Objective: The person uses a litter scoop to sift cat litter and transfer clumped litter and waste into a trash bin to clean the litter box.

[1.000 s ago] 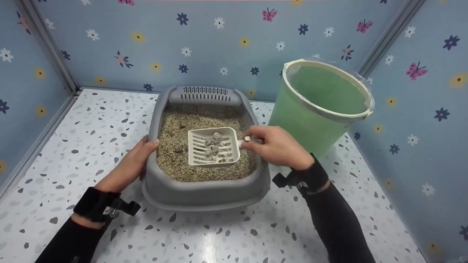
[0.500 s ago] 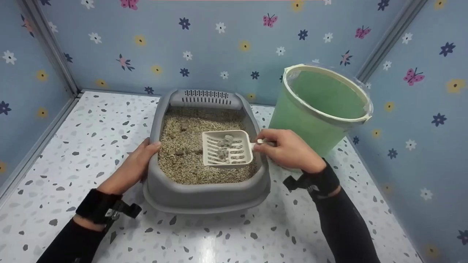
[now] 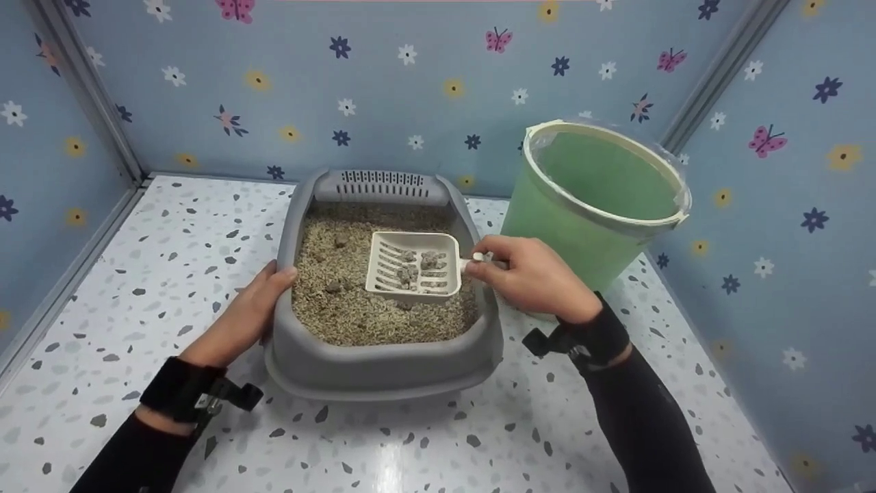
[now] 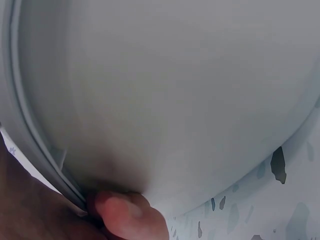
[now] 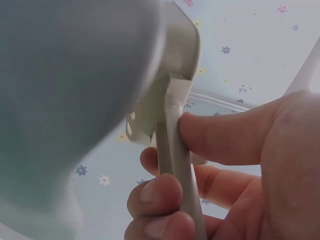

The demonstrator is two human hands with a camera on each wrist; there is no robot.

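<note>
My right hand [image 3: 530, 277] grips the handle of a cream slotted litter scoop [image 3: 376, 263], its fingers curled round it in the right wrist view. The scoop is held over the grey litter box [image 3: 383, 370], with several greyish clumps [image 3: 408, 275] lying in its bowl. Tan litter [image 3: 376, 325] fills the box, and darker clumps [image 3: 333, 286] sit on it left of the scoop. My left hand [image 3: 250, 301] holds the box's left rim, thumb on top. In the left wrist view its fingertips [image 4: 132, 212] curl under the rim against the outer wall.
A tall green bin [image 3: 575, 226] with a cream rim and a clear liner stands right behind my right hand. The speckled white tabletop [image 3: 438, 438] is bounded by blue patterned panels [image 3: 383, 89] at the back and both sides.
The scoop went right, then came back left and a little farther from me, and the clumps shifted in its bowl. My left hand stayed on the rim.
</note>
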